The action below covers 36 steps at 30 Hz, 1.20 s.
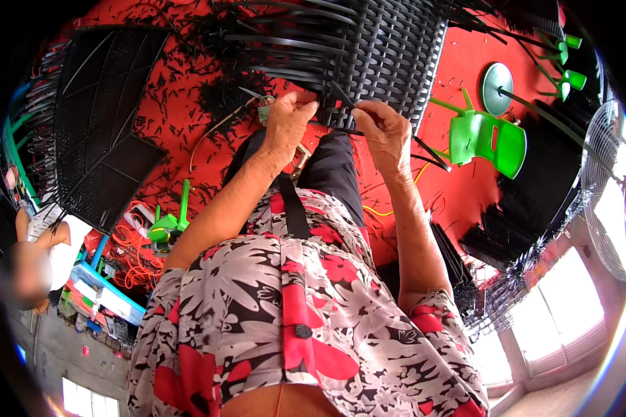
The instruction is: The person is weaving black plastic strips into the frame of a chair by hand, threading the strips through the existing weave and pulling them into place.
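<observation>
A dark woven panel (396, 59) of flat plastic strips lies in front of me, with loose strip ends (285, 40) fanning out to its left. My left hand (287, 125) is closed in a pinch at the panel's near edge; what its fingertips hold is hidden. Thumb and forefinger of my right hand (384, 135) pinch a black strip (342, 96) at the near edge. Beside my left hand, a pointed metal blade (249, 92) shows, the rest of that tool partly covered.
Black scraps litter the red floor (170, 104). A green chair (483, 142) and a round-based stand (497, 89) are at right. Large woven black panels (101, 118) stand at left, near a person (52, 233) and orange cord (132, 257). A fan (608, 187) is far right.
</observation>
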Motion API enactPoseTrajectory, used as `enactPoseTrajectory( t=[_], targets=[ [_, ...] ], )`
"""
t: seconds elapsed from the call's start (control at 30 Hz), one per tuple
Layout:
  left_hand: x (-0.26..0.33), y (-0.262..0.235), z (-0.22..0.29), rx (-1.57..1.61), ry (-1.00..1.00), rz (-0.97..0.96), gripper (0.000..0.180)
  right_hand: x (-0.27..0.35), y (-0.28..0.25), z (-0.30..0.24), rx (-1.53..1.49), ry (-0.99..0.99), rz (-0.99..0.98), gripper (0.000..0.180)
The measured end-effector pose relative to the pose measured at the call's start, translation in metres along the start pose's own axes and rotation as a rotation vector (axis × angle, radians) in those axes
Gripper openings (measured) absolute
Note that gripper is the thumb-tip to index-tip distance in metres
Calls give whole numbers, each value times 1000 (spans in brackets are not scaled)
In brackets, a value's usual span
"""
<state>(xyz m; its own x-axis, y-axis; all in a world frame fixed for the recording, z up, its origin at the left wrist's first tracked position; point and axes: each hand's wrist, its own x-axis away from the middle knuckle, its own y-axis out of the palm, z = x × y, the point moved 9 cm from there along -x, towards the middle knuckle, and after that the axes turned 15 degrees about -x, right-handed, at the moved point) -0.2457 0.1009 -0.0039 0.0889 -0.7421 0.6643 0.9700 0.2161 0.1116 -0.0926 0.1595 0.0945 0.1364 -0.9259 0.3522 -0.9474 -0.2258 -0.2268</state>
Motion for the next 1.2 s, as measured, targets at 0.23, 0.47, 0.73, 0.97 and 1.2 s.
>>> enactPoseTrajectory(
  t=[0.23, 0.47, 0.73, 0.97, 1.2],
  targets=[
    [17, -2, 29, -395, 420, 186, 10, 10, 5, -22, 205, -118, 14, 15],
    [4, 4, 15, -144, 122, 104, 11, 6, 10, -20, 262, -117, -104, 11],
    [-2, 8, 3, 36, 71, 55, 7, 3, 7, -21, 362, -136, -37, 8],
    [-5, 6, -1, 52, 58, 73, 7, 0, 9, -24, 370, -171, -70, 7],
    [-2, 10, 2, 109, 33, 61, 7, -2, 10, -17, 429, -91, -119, 10]
  ],
)
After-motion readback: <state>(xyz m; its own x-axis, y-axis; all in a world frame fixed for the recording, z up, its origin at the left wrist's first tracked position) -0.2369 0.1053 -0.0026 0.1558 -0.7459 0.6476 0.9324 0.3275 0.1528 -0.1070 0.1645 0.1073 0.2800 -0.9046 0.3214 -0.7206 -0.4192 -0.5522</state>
